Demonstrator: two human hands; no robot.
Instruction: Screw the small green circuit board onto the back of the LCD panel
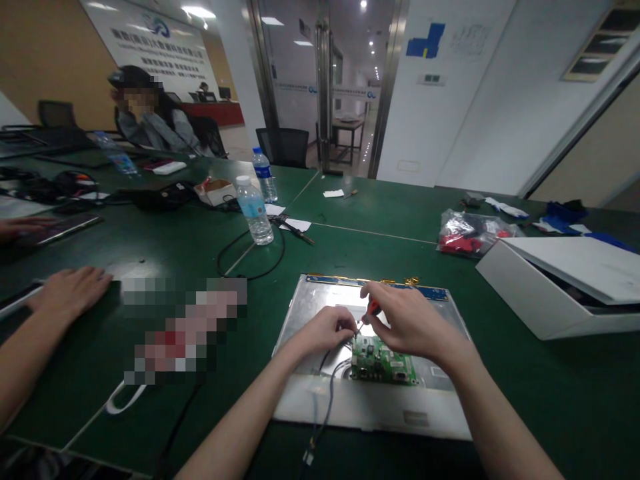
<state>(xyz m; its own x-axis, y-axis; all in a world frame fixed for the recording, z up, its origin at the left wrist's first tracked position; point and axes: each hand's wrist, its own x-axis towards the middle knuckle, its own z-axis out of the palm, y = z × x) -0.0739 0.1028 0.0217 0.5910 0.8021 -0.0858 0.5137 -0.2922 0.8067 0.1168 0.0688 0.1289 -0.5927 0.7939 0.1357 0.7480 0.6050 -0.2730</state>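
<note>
A flat metal panel (pixel 350 407) lies on the green table in front of me, with a green circuit board (pixel 383 365) on it. My right hand (pixel 400 317) is closed around a red-handled screwdriver (pixel 373 307), its thin shaft pointing down at the board's upper left corner. Beside that tip, my left hand (pixel 333 328) has its fingers pinched together; what they hold, if anything, is too small to name. Dark cables (pixel 331 393) run from the board's left side over the panel's front edge.
Two water bottles (pixel 255 212) (pixel 264 175) and a looped black cable (pixel 218 257) are beyond the panel, left. A white box (pixel 555 293) and plastic bag (pixel 463 237) stand right. Another person's hand (pixel 75 290) rests at left; a person (pixel 155 117) sits farther back.
</note>
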